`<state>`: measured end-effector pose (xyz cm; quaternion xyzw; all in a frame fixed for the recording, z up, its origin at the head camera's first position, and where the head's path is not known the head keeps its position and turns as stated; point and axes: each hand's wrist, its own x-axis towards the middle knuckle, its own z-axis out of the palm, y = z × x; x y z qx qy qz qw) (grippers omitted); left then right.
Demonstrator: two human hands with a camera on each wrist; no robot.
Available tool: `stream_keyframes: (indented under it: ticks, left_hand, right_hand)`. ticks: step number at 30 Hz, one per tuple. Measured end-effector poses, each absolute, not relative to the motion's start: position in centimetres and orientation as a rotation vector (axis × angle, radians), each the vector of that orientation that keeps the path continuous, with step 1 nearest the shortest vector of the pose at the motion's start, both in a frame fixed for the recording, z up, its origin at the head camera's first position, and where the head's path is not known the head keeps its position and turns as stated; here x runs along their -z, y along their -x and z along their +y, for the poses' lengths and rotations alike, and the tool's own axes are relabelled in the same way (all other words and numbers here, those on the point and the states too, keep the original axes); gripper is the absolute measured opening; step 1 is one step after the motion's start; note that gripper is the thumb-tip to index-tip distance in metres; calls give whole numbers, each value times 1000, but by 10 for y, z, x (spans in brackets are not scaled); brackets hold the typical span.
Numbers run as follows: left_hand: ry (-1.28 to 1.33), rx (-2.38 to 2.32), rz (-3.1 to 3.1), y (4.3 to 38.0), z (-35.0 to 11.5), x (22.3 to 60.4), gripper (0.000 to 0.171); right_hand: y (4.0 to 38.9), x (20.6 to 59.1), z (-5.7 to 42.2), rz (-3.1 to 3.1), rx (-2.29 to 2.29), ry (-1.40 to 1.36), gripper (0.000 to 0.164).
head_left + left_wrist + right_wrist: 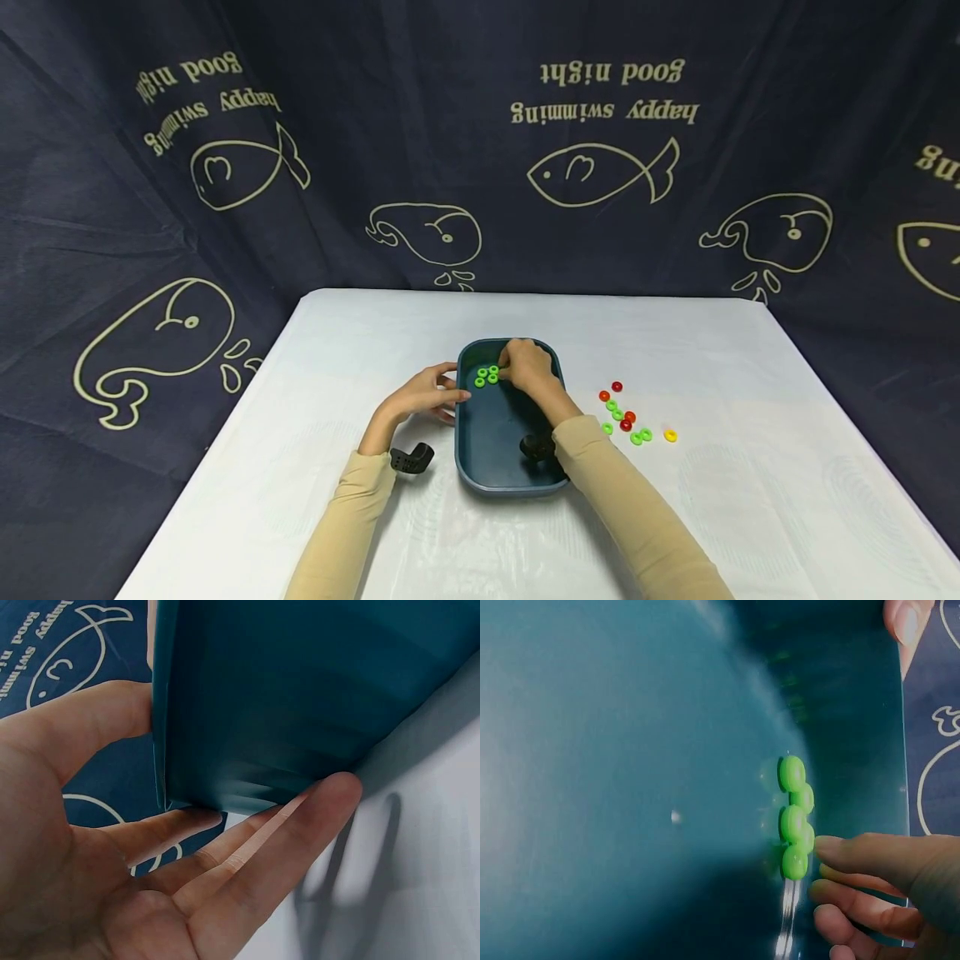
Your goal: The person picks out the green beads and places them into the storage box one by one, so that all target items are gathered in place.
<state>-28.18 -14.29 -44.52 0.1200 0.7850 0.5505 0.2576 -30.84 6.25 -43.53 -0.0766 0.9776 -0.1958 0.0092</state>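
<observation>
A dark teal plastic tray [487, 450] stands on the white table. My left hand [427, 392] holds its left wall, thumb over the rim and the other fingers against the outside; the left wrist view shows these fingers [277, 862] nearly straight. Inside the tray, my right hand [527, 365] reaches to the far end. Several small green rings [792, 825] lie close together there, near the wall. In the right wrist view the right fingertips [832, 851] are right beside the rings, the uppermost one seeming to touch one; no ring shows between them.
Right of the tray, loose rings lie scattered on the table: several green rings [647, 434], several red rings [617, 387] and a yellow ring [671, 435]. A dark blue cloth [337, 150] printed with fish and whales hangs behind the table [750, 517].
</observation>
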Motion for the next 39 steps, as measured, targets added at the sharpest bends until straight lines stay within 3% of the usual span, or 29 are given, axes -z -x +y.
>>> stream_keyframes:
  ticks: [39]
  left_hand:
    - [-335,-1487,2135,282,-143,446,75]
  right_hand:
    - [287,356,128,3134,1068,340,23]
